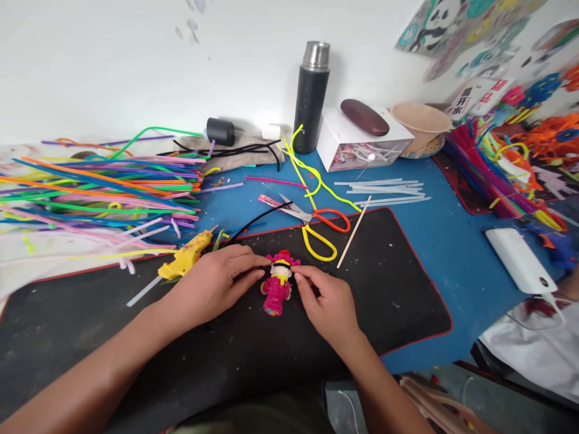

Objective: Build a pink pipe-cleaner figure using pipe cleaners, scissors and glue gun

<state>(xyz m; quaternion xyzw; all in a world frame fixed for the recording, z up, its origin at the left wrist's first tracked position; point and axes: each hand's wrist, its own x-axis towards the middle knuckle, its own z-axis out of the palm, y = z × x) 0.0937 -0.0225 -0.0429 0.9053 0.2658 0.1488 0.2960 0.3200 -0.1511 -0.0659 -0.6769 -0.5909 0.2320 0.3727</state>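
Left hand (222,275), 9 o'clock, and right hand (330,304), 3 o'clock, flank the doll (275,294); I cannot confirm pinching. Uneven pressure may skew it.

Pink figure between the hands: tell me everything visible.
The pink figure is small and fuzzy, seemingly coiled pipe cleaner: magenta body, red top, black band across a whitish head section, yellow at the neck, yellow-green bits at the sides. It appears to lie on the black mat, head pointing away from the wearer. Fingers of the left hand and right hand meet its head's sides; firm grip unclear.
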